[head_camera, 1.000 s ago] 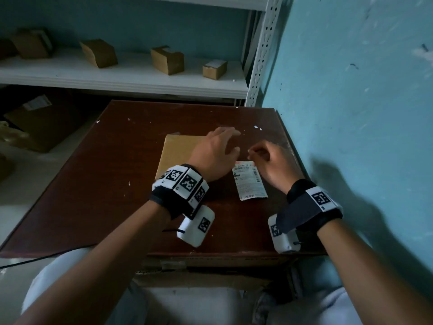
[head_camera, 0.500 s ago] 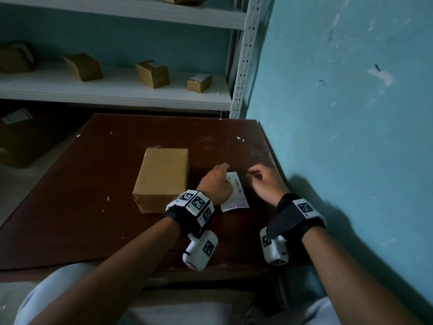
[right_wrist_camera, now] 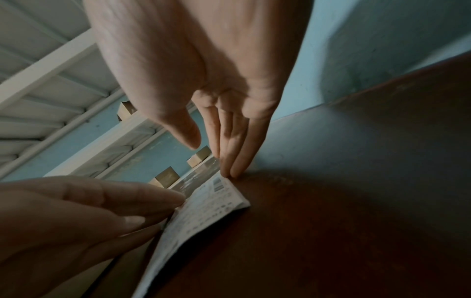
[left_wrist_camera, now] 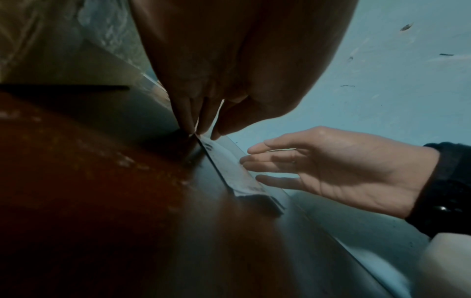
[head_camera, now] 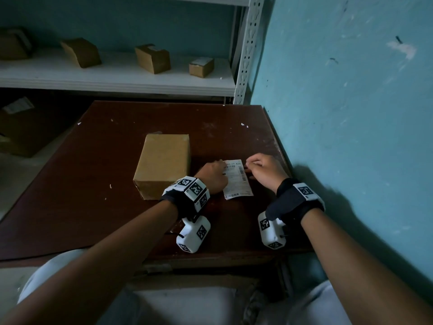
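Left hand [left_wrist_camera: 229,56]: fingertips [left_wrist_camera: 187,115] and thumb are drawn together to a point and set down at the upper left corner of the label [head_camera: 237,181]. The thumb tip sits on the paper's face, the fingertips at its edge. Whether they nip the paper or only press it, I cannot tell from any view.

Right hand [right_wrist_camera: 198,66]: released, nothing in it. Its fingers [right_wrist_camera: 239,149] are straight and held together, tips touching the label's upper right edge where it meets the table [head_camera: 93,195]. The thumb is free, off the paper.

Label: a white printed slip with barcodes, right of centre in the head view. It lies on the table between the two hands. Its lower end curls up slightly, with a shadow under it in the left wrist view.

Cardboard box [head_camera: 164,165]: brown and closed, at the centre of the head view, just left of the left hand. A strip of bare table lies between it and the label.

Marker bands [head_camera: 191,191] on both wrists.

Shelf [head_camera: 117,78]: white, across the upper left, with four small boxes [head_camera: 153,58] on it, spaced apart.

Wall [head_camera: 351,113]: turquoise, filling the right side, close along the table's right edge.
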### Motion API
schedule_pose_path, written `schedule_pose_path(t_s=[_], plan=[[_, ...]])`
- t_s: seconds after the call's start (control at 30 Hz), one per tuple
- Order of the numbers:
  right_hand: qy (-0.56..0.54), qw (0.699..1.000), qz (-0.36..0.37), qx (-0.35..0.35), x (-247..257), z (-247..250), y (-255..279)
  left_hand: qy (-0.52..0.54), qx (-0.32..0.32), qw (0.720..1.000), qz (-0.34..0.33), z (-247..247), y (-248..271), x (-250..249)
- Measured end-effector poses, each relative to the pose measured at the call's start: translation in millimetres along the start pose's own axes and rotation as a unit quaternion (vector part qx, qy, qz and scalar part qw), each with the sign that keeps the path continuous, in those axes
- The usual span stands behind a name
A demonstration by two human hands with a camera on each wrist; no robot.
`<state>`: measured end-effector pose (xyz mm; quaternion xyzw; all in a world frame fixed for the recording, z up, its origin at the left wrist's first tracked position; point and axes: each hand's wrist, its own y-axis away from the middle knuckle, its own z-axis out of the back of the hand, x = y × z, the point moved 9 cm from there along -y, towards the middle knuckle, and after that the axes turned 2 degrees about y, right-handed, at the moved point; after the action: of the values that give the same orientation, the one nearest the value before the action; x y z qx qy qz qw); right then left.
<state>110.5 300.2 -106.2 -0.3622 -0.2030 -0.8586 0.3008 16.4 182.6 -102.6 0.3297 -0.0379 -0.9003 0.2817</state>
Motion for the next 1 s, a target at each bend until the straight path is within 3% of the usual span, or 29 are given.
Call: schedule_pose_path(t_s=[0.33,0.63,1.0], plan=[[-0.172,0.983,-0.066,0.011,0.9,-5.8,9.9,-0.022,-0.011,1.0,-0.019,-0.9,-1.3,-0.5],[-0.026,0.998,-0.027,0.043,-2.2,-17.6,1.2,-0.043,-0.009,0.998,-0.05,-5.9,-1.7,-0.1],[-0.021,0.999,-0.019,0.037,0.8,-16.1,0.2,-0.049,-0.011,0.997,-0.052,-7.0,-6.1,3.2]])
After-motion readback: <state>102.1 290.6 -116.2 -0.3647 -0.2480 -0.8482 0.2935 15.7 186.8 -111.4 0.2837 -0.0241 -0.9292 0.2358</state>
